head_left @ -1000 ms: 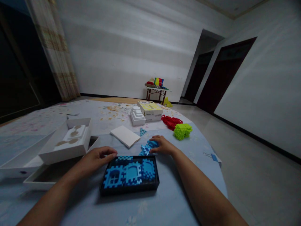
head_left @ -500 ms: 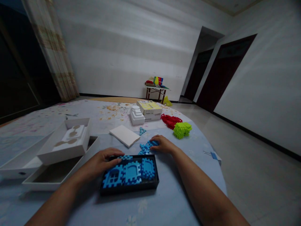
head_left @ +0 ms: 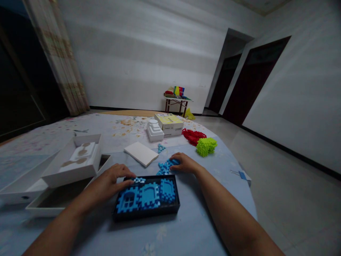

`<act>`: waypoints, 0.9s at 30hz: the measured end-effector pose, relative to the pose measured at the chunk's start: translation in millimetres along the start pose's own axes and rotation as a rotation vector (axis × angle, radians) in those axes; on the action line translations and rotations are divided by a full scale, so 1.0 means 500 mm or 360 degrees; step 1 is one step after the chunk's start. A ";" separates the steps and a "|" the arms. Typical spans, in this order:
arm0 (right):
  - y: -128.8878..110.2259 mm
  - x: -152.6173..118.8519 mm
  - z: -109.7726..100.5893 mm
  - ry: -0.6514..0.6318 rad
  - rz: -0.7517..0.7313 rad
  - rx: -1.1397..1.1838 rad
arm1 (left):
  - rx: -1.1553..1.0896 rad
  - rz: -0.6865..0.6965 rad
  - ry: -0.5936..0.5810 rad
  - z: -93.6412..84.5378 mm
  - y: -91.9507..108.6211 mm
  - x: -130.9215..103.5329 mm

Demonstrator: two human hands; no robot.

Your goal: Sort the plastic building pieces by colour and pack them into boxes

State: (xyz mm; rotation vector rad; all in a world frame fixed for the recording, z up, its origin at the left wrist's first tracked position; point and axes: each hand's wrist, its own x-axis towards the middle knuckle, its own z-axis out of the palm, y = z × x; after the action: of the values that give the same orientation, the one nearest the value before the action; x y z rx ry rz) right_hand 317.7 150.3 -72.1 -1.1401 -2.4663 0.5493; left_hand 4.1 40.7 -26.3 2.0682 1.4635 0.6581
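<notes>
A black box sits near the table's front, with blue notched pieces lying in it, one with a window shape. Over its back left corner, my left hand has thumb and fingertips closed on a small blue piece. Behind the box, my right hand curls its fingers on loose blue pieces. A small blue triangular piece lies farther back, beside a flat white panel.
White open boxes stand at the left. A yellow and white box and stepped white pieces are at the back. Red pieces and a lime green stack lie at the right, with a blue clip near the edge.
My left hand has shifted slightly left and up, and the small blue piece at its fingertips now looks tilted. My right hand has hardly moved.
</notes>
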 end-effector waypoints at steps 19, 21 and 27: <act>-0.057 -0.004 -0.023 0.0226 -0.0019 -0.0018 | 0.0090 -0.0197 -0.0156 -0.003 0.031 -0.009; -0.110 -0.011 -0.041 0.0309 -0.0159 0.0046 | 0.0112 -0.0268 -0.0191 -0.008 0.036 -0.011; -0.262 -0.054 -0.068 -0.0359 -0.0480 0.0037 | 0.0139 -0.0280 -0.0318 -0.025 0.024 -0.034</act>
State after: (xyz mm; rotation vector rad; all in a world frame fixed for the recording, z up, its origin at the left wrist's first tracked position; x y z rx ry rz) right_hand 266.9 57.7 16.6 -0.7089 -2.7469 0.6422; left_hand -0.7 23.0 -10.9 1.9760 1.5579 0.3144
